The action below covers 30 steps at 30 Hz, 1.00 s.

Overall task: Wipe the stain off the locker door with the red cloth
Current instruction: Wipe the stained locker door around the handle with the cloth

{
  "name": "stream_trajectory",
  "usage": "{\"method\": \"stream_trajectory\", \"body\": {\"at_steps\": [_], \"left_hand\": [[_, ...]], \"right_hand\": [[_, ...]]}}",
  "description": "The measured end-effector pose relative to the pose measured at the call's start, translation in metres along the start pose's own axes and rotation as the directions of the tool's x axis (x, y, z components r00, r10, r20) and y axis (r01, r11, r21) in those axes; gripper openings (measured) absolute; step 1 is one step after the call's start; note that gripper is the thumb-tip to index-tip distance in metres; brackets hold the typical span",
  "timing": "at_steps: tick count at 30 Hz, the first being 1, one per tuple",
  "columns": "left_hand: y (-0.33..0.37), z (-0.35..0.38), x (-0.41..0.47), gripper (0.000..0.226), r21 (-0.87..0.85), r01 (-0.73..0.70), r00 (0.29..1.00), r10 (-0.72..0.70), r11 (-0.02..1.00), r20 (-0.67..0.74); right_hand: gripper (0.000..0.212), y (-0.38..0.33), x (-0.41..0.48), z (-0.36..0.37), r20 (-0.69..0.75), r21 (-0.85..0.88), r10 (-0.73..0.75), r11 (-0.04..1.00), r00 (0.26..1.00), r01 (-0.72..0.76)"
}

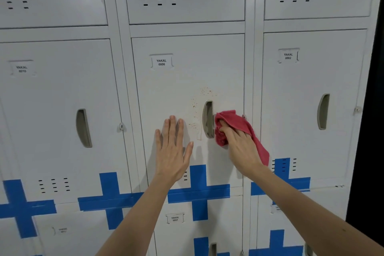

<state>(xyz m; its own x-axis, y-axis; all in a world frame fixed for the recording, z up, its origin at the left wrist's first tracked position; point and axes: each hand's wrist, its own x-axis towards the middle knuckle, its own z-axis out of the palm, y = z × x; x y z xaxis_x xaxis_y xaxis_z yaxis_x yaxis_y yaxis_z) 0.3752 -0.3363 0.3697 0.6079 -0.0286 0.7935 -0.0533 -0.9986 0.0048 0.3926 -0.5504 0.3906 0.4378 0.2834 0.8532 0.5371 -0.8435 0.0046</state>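
Observation:
The middle locker door (176, 93), labelled YAKAL 0006, carries a speckled brownish stain (197, 106) above and to the left of its recessed handle (208, 119). My right hand (241, 145) presses the red cloth (232, 122) against the door just right of the handle, below the stain's upper specks. A tail of the cloth hangs down past my wrist. My left hand (173, 149) lies flat on the door left of the handle, fingers spread and pointing up, holding nothing.
Grey lockers fill the view in rows, with neighbouring doors YAKAL 0010 (21, 68) and YAKAL 0002 (288, 56). Blue tape crosses (198, 191) mark the seams below. A dark gap (372, 110) runs down the right edge.

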Motion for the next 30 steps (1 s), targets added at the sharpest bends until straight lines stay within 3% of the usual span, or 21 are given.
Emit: {"method": "stream_trajectory", "body": {"at_steps": [4,9,17,21,27,30], "left_hand": [[-0.001,0.0,0.0,0.068,-0.001,-0.007,1.0,0.007,1.0,-0.007],[-0.002,0.0,-0.001,0.068,0.013,-0.007,1.0,0.007,1.0,0.0],[0.0,-0.014,0.021,0.069,0.036,-0.036,0.998,0.038,0.999,-0.043],[-0.001,-0.022,0.034,0.07,-0.013,0.025,0.998,-0.026,1.0,-0.053],[-0.011,-0.024,0.034,0.069,-0.027,0.011,0.999,-0.013,1.0,-0.044],[-0.01,-0.024,0.034,0.07,-0.007,0.015,0.999,-0.015,1.0,-0.044]], "right_hand": [[0.069,0.003,-0.008,0.0,0.019,-0.038,-0.019,0.999,1.0,0.019],[0.072,0.006,0.035,-0.013,-0.018,-0.026,0.067,0.997,0.998,-0.068],[0.065,0.01,0.076,-0.04,-0.01,-0.042,-0.072,0.997,0.997,0.072],[0.064,0.024,0.078,-0.048,0.05,-0.089,-0.201,0.975,0.978,0.205],[0.067,0.022,0.078,-0.043,-0.006,-0.067,-0.139,0.988,0.99,0.139],[0.063,0.012,0.096,-0.047,0.034,-0.049,-0.221,0.974,0.975,0.222]]}}
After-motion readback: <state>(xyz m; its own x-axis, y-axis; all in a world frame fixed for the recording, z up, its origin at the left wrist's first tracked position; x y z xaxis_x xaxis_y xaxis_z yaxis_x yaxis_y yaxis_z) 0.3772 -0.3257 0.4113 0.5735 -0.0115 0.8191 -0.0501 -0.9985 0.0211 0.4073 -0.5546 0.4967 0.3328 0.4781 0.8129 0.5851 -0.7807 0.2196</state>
